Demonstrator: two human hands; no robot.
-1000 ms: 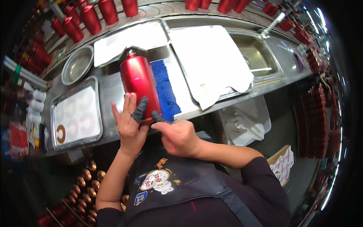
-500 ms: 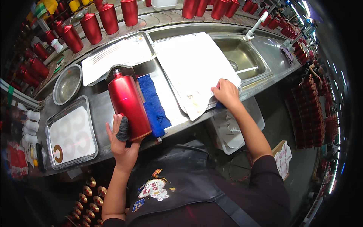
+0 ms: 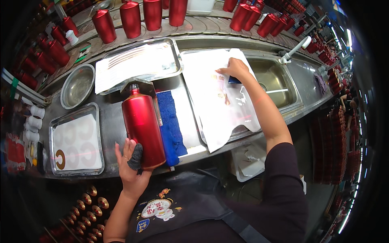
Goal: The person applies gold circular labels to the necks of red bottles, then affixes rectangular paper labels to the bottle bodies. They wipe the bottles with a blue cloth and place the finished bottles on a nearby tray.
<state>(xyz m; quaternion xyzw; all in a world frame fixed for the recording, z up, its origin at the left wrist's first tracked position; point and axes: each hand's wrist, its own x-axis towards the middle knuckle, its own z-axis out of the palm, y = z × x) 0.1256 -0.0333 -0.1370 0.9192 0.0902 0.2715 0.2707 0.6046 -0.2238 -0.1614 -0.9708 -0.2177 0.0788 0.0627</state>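
Observation:
A glossy red bottle (image 3: 142, 125) lies with its neck in a metal cradle (image 3: 139, 86) at the left of the steel counter. Cupped at its base and lower left side is my left hand (image 3: 133, 166), a dark finger cover on one finger. My right hand (image 3: 238, 69) is closed over the far part of a white sheet (image 3: 202, 97), with a flat blue piece (image 3: 234, 80) showing under the palm. Its thumb and fingertips reach a small gold-and-red print (image 3: 223, 87) on the sheet. What the fingertips pinch there is too small to make out.
A blue cloth (image 3: 170, 121) lies beside the bottle. Left are a steel bowl (image 3: 78, 86) and a tray (image 3: 100, 158) with a brown C-shaped piece (image 3: 60, 160). Behind stands a papered tray (image 3: 177, 67); right, a sink (image 3: 275, 95) with a white tap (image 3: 298, 49). Red bottles (image 3: 130, 19) line a conveyor.
My right hand has moved away from the sheet's near right corner to its far part, carrying the blue piece. The sheet's near edge now hangs differently. My left hand stays at the bottle's base.

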